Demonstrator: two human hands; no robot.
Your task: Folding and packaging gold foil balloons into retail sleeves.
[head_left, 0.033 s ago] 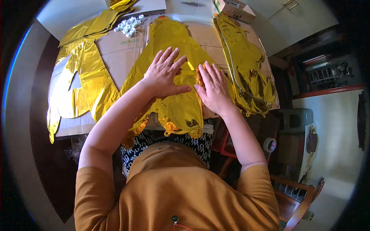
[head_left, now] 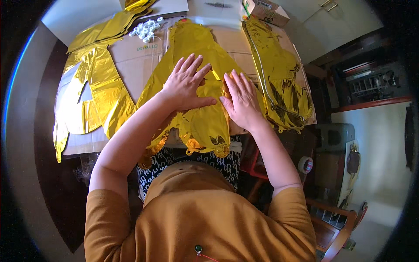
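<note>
A flat gold foil balloon (head_left: 192, 41), shaped like a large letter A, lies in front of me on flattened cardboard (head_left: 126, 63). My left hand (head_left: 187, 85) rests palm down on its middle, fingers spread and thumb pointing right. To the right, my right hand (head_left: 242, 101) lies flat along the balloon's right side, its fingers stretched out and close together. A crumpled orange-gold fold shows beside the right fingertips. Both hands seem to press on the foil without gripping it. The balloon's lower edge, with small tabs, hangs over the front of the cardboard near my lap.
Another gold foil balloon (head_left: 104, 89) lies at the left, and a long folded one (head_left: 277, 56) at the right. Folded gold foil (head_left: 102, 30) sits far left beside a pile of small white rolls (head_left: 147, 29). An open carton (head_left: 269, 12) stands at the back right. A tape roll (head_left: 305, 164) is below, right.
</note>
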